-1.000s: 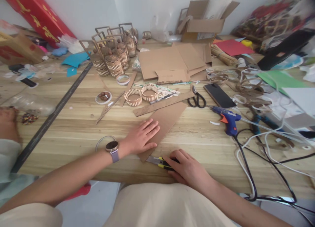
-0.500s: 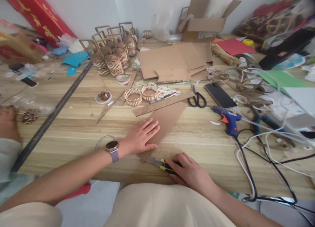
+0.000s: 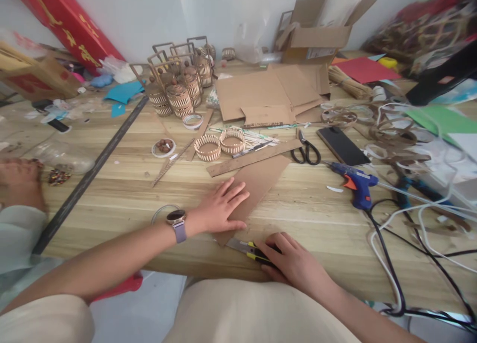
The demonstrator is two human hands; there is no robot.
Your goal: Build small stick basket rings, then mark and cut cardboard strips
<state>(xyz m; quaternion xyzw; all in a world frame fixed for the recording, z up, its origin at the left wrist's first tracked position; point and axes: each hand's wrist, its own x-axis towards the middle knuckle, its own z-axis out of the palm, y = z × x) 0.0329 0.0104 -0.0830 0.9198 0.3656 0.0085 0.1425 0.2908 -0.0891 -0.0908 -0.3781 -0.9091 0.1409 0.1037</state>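
My left hand (image 3: 222, 209) lies flat with fingers spread on a strip of brown cardboard (image 3: 263, 181), pressing it against the wooden table (image 3: 309, 211). Closed around a black and yellow utility knife (image 3: 253, 251) is my right hand (image 3: 292, 261), resting near the table's front edge. The knife's blade is out and points left, at the near end of the cardboard. A wooden strip (image 3: 253, 157) lies along the cardboard's far end. Beyond it sit two small slatted rings (image 3: 207, 148) with cardboard bottoms.
To the right are black scissors (image 3: 306, 152), a phone (image 3: 343, 146), a blue glue gun (image 3: 356, 183) and tangled cables. Small lidded baskets (image 3: 180, 97) stand at the back beside cardboard sheets (image 3: 249, 92). Another person's hand (image 3: 22, 179) rests at the far left.
The whole view has shifted slightly, so things appear a little further right. Both hands keep their places on the cardboard and the knife.
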